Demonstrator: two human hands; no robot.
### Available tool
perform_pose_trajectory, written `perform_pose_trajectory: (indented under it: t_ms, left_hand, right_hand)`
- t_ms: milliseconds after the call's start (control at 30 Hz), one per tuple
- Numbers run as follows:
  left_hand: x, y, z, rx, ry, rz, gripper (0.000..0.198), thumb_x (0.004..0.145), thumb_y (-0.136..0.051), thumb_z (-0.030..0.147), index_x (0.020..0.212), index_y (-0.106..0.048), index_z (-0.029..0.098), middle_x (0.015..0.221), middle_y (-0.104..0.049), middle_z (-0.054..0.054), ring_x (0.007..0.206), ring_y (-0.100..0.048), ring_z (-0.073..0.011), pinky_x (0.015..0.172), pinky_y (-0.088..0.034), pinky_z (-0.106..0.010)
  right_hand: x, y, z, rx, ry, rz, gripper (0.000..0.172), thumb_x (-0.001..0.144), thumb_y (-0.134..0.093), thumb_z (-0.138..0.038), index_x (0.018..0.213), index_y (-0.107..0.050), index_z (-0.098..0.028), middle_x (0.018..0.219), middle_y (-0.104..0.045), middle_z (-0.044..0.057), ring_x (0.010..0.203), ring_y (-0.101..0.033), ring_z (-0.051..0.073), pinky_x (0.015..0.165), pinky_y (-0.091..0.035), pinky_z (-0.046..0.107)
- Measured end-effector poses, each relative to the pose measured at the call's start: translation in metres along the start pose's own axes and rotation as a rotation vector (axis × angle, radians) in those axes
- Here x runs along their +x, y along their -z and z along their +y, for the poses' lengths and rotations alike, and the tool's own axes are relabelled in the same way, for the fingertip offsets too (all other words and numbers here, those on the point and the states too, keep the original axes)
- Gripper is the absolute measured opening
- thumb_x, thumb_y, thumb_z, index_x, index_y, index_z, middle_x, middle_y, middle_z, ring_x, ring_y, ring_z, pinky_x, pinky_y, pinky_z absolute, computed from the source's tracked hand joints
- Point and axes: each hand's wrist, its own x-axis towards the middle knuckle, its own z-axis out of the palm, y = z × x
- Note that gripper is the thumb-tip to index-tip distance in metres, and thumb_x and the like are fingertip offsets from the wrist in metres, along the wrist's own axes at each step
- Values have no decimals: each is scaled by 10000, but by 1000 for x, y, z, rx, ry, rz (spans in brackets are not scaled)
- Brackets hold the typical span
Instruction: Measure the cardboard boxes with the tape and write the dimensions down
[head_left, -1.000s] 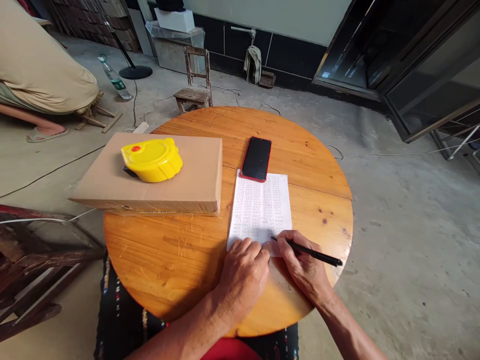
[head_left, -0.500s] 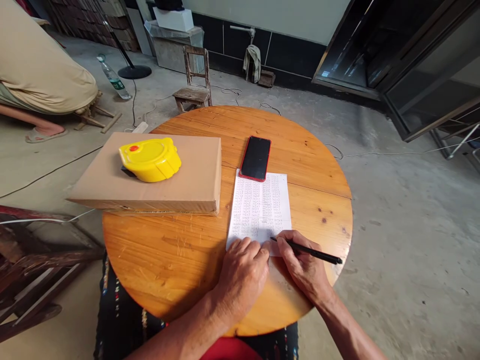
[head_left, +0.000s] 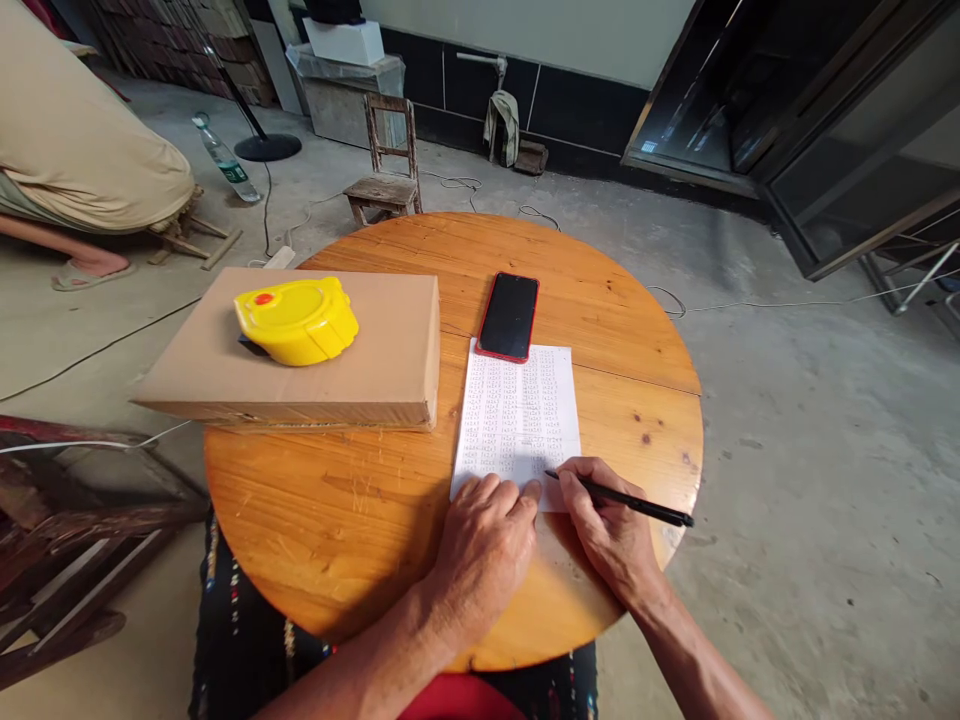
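Black pen (head_left: 637, 505) in right hand (head_left: 606, 535)

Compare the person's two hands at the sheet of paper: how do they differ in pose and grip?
The right hand grips a black pen, its tip on the paper; the left hand holds nothing. The left hand lies knuckles up, fingers pressing the paper's near edge; the right hand is curled around the pen. Both rest at the paper's near edge.
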Motion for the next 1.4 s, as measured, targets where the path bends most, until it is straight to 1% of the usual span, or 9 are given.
perform_pose_trajectory:
  t_ms: [167, 500, 667, 833, 967, 1067, 1167, 1300, 1400]
  left_hand:
    - [0, -1, 0, 4, -3, 13, 285, 881, -532, 84, 1133, -649, 143, 760, -622, -26, 733, -564, -222, 662, -456, -381]
    - [0, -3, 0, 2, -10, 45, 279, 879, -530, 89, 1122, -658, 138, 739, -610, -24, 718, -557, -221, 650, -444, -379]
    - [-1, -3, -1, -7, -4, 29, 289, 877, -527, 85, 1131, -654, 137, 747, -611, -24, 730, -559, -220, 656, -456, -380]
    - [0, -2, -1, -6, -7, 29, 279, 868, -531, 76, 1106, -663, 137, 744, -608, -24, 728, -559, -224, 653, -464, -385]
    - [0, -2, -1, -16, -11, 32, 277, 880, -525, 86, 1117, -658, 141, 747, -609, -24, 723, -555, -220, 646, -462, -382]
    - [-1, -2, -1, -13, -4, 23, 276, 879, -525, 84, 1114, -658, 141, 746, -607, -25, 728, -554, -221, 653, -460, -381]
    - [0, -3, -1, -6, -4, 32, 261, 878, -530, 88, 1097, -662, 140, 736, -604, -22, 724, -553, -222, 651, -451, -381]
    - [0, -5, -2, -6, -11, 51, 250, 888, -529, 97, 1093, -662, 148, 732, -604, -19, 718, -552, -219, 646, -436, -377]
    - [-1, -5, -1, -8, -9, 49, 248, 894, -524, 99, 1092, -661, 157, 737, -607, -18, 720, -551, -217, 649, -431, -378]
  right_hand:
    - [-1, -2, 1, 20, -6, -4, 150, 916, -525, -250, 810, -614, -191, 660, -580, -22, 558, -510, 113, 525, -408, 228]
    - [0, -1, 1, -1, 6, -12, 141, 919, -529, -239, 823, -619, -190, 651, -566, -30, 559, -493, 108, 541, -403, 226]
    - [-1, -1, 0, -20, 19, -12, 143, 915, -530, -239, 812, -615, -188, 644, -563, -30, 551, -492, 106, 536, -404, 222]
    - [0, -1, 1, -21, 31, -40, 142, 909, -533, -236, 801, -611, -188, 640, -571, -29, 555, -506, 109, 539, -409, 220]
    - [0, 0, 1, 6, 11, -15, 149, 911, -532, -242, 801, -619, -189, 677, -602, -19, 589, -533, 114, 567, -427, 219]
    - [0, -1, 0, 4, 12, -31, 157, 911, -530, -250, 801, -619, -185, 690, -608, -12, 585, -529, 114, 546, -421, 219]
    - [0, -2, 0, -17, 19, -39, 156, 907, -527, -242, 792, -614, -184, 655, -587, -20, 563, -515, 112, 537, -414, 221]
    - [0, -1, 1, -10, 24, 9, 147, 900, -528, -229, 785, -609, -190, 643, -582, -29, 576, -521, 112, 566, -421, 222]
    - [-1, 0, 2, 23, 10, 47, 143, 901, -530, -230, 791, -613, -195, 647, -579, -34, 580, -516, 110, 561, -415, 218]
